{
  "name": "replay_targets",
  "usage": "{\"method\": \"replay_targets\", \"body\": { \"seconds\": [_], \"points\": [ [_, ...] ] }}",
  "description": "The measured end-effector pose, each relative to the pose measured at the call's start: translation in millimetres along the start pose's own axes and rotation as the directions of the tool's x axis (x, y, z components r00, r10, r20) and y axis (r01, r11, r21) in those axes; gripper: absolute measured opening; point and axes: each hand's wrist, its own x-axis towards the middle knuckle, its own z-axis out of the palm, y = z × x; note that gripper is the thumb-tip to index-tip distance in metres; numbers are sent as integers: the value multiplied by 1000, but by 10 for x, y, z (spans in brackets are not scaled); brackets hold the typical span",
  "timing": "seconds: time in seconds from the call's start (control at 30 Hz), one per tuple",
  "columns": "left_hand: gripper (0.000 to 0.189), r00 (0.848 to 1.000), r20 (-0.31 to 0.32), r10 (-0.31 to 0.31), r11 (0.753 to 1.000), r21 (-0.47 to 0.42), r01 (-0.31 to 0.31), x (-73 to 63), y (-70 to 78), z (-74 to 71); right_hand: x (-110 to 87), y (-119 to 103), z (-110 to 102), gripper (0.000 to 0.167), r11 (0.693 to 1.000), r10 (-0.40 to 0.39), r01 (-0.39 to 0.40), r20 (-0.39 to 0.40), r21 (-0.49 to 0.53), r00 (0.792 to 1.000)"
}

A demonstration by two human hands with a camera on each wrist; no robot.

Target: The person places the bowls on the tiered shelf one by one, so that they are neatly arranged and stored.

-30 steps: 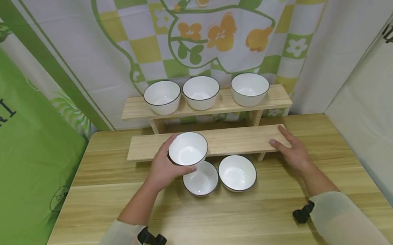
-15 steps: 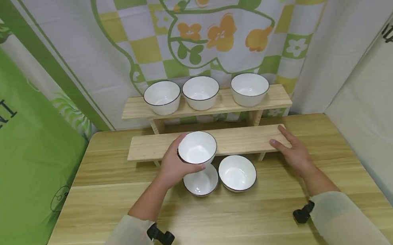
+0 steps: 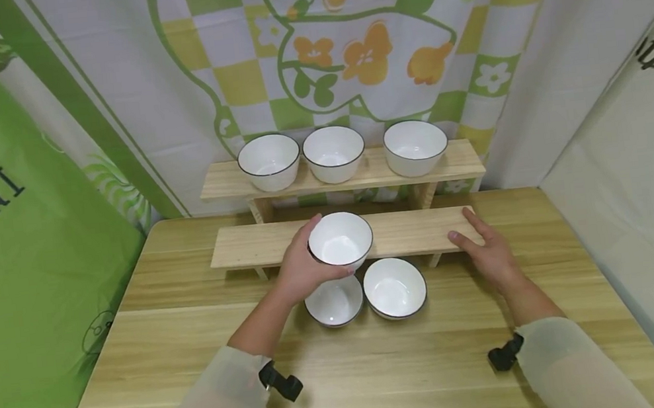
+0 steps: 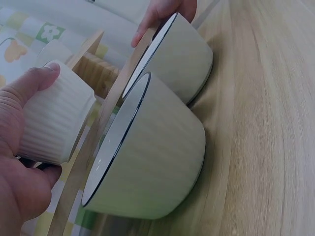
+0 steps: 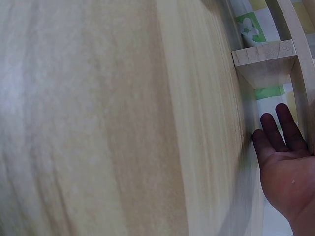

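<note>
White bowl (image 3: 340,239), dark-rimmed and mouth upward, is at the lower shelf (image 3: 408,232), overlapping its front edge in the head view; whether its base touches the board cannot be told. The left hand (image 3: 304,269) grips it by the side, thumb toward the front. The right hand (image 3: 491,256) lies at the shelf's right end, thumb and one finger on top, other fingers extended below.

Surface: a light wooden table (image 3: 382,384), striped grain, rounded far corners. Room: patterned cloth (image 3: 368,60) behind, green cloth (image 3: 43,293) on the left, white cloth (image 3: 649,197) with dark writing on the right.

Count: six matching bowls. One is in hand. Three stand upright on the upper shelf (image 3: 377,165): the left bowl (image 3: 269,163) and middle bowl (image 3: 334,154) side by side, the right bowl (image 3: 415,148) set apart. Two sit on the table before the lower shelf, a nearer-left one (image 3: 334,301) and its right neighbour (image 3: 396,288), close together. Shelves: two. Pale sleeves (image 3: 570,358): two. Black wrist devices (image 3: 506,354): two.
</note>
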Motion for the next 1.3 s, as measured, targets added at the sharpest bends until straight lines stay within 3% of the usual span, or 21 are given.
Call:
{"method": "replay_targets", "body": {
  "seconds": [0.33,1.03,1.3],
  "points": [
    [122,1000,15,14,999,-29,-14,80,90,179,-7,-17,-1,90,1000,15,-15,-7,-3,1000],
    [124,996,88,5,1000,9,-6,197,187,562,-63,-1,-33,90,999,28,-28,13,-40,1000],
    [123,997,70,16,1000,19,-17,251,219,655,-10,-18,1,91,998,32,-31,21,-46,999]
  ]
}}
